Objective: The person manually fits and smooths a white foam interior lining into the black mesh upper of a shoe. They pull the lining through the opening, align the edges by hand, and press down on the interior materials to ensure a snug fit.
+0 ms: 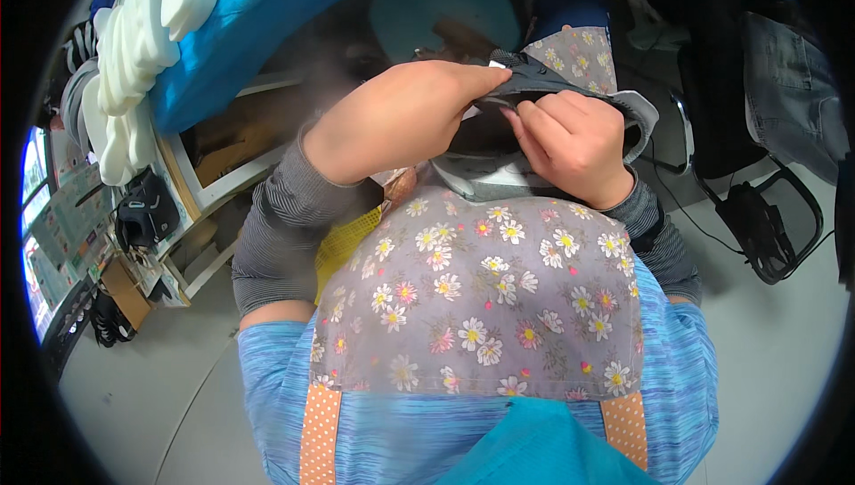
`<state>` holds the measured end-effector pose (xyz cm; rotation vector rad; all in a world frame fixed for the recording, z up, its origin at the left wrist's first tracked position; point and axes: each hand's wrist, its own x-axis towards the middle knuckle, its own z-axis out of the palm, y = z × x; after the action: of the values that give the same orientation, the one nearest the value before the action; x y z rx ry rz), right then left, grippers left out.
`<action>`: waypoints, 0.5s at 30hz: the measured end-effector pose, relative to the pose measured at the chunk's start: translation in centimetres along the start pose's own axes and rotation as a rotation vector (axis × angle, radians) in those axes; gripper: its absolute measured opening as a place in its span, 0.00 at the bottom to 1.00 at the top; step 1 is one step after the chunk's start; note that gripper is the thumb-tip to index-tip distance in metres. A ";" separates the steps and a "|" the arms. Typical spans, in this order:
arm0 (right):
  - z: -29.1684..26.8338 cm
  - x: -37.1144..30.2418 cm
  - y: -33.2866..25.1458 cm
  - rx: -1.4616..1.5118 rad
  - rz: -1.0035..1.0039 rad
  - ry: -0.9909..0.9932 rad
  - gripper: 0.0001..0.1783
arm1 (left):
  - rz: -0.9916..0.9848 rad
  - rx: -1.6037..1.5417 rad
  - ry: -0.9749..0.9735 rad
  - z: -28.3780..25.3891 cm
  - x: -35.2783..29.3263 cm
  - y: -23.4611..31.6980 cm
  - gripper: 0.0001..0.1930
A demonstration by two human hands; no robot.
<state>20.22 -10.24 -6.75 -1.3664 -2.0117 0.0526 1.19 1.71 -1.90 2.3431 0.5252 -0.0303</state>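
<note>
Well, I have the shoe (499,175) close against my apron (481,307), in the upper middle of the frame, presumably so that my body steadies it while both hands work at its mouth. My left hand (401,120) comes in from the left and pinches the dark upper edge, thumb on top, seemingly to draw that rim taut; most of its fingers are hidden from view. My right hand (574,142) is curled, thumb and forefinger together just beside the left thumb. I take it to be gripping the rim or lining, though I cannot tell which layer. The shoe's mouth is turned toward me, I suppose for a look inside, and a pale end shows beyond my right knuckles. At the upper left, white forms (134,48) are bunched along the edge of a blue sheet (249,13), which probably protects what lies under it. At the upper right, grey denim (788,84) drapes by a dark chair (712,142), apparently as a handy place to hang it.
</note>
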 end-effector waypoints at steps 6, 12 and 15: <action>0.4 -0.1 0.2 -0.006 0.074 0.076 0.08 | -0.042 0.108 -0.039 -0.2 0.5 1.1 0.18; -0.1 0.3 0.4 -0.019 0.127 0.021 0.10 | -0.018 0.139 -0.023 -0.4 1.0 0.7 0.17; -0.7 -0.2 -0.2 -0.004 0.218 0.047 0.11 | -0.049 0.075 0.004 0.0 0.6 0.0 0.18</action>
<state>20.47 -10.73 -6.22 -1.5700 -1.8180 0.1139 1.69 1.94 -2.03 2.4030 0.5923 -0.0687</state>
